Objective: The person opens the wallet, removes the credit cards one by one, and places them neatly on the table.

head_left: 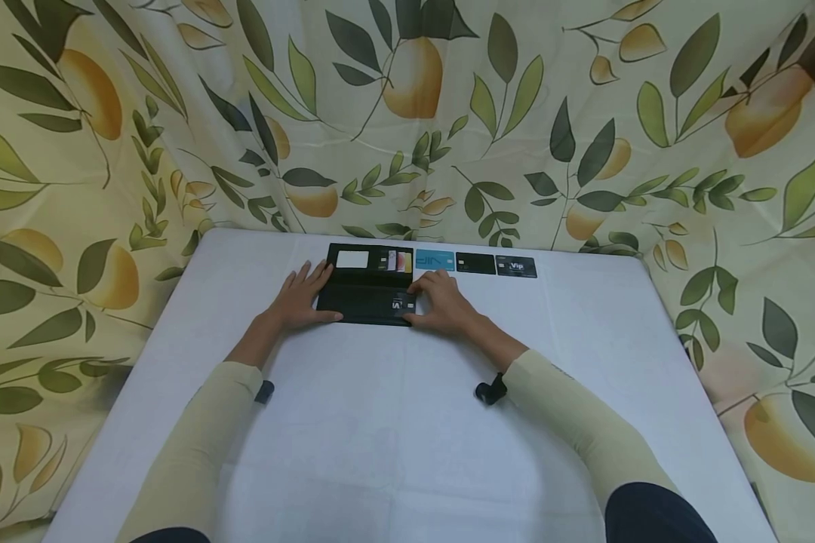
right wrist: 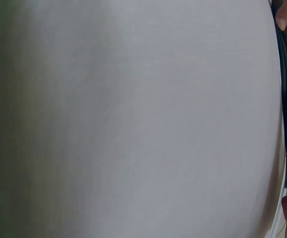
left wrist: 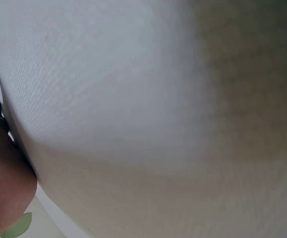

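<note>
The black card wallet [head_left: 370,290] lay open near the far edge of the white table [head_left: 394,422], just left of the middle, and you had both hands on it. Its far flap held a white card [head_left: 352,259] in one slot and a pinkish card [head_left: 395,261] tucked beside it; the near flap showed a dark card with a white logo [head_left: 398,304] sitting in its pocket.

Your left hand [head_left: 303,296] lay flat at the wallet's left end, fingers straight and spread, tips pressing the edge rather than curling around it. Your right hand [head_left: 443,301] sat at the right end, fingers bent down over the near flap, pressing right beside that logo card; whether they actually pinched the card, I couldn't tell from the head view. Both forearms came in from the near edge in pale sleeves.

To the right of the wallet, along the same far edge, three loose cards lay in a row: a blue card [head_left: 435,261] just beside the wallet, then a black card [head_left: 475,264], then a dark card marked Vip [head_left: 517,267]. Nothing blocked them.

The wrist cameras gave little: mostly blurred white tabletop, with a bit of your left hand at the lower left corner of one, and fingertips [right wrist: 284,15] against the wallet's thin dark edge in the other. A leaf-and-fruit curtain [head_left: 407,113] hung behind the table.
</note>
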{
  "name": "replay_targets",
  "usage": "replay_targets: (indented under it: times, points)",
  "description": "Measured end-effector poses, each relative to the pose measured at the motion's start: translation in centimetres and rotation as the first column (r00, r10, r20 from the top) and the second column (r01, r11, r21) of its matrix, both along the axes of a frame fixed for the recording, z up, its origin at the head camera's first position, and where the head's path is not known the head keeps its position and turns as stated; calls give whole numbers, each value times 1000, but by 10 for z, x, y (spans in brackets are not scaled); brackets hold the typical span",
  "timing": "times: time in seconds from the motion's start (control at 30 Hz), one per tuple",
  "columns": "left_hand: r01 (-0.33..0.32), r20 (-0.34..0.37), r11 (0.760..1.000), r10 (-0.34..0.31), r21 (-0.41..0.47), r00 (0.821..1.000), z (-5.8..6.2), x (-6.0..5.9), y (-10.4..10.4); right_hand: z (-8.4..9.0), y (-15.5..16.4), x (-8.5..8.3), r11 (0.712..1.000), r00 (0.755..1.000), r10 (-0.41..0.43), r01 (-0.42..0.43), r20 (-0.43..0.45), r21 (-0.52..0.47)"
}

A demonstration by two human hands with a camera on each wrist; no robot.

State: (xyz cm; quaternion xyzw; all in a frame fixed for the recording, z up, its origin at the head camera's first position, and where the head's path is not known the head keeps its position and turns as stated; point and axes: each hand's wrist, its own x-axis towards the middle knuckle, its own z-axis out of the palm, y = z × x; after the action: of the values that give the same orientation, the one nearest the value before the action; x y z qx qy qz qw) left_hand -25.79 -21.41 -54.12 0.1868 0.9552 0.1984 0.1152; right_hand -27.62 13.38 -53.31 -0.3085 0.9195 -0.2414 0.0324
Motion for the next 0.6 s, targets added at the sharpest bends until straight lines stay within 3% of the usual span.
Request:
replay_targets:
  times: [0.2,0.6]
  points:
    - [-7,7,1000,7,-8,1000,4,2,1,-1,6,-1,1000,1000,-1,1,11,-6]
    - [-12,5,1000,13,-15,1000,1,1,1,-2,9,-3,999,999,16,-15,43,-34]
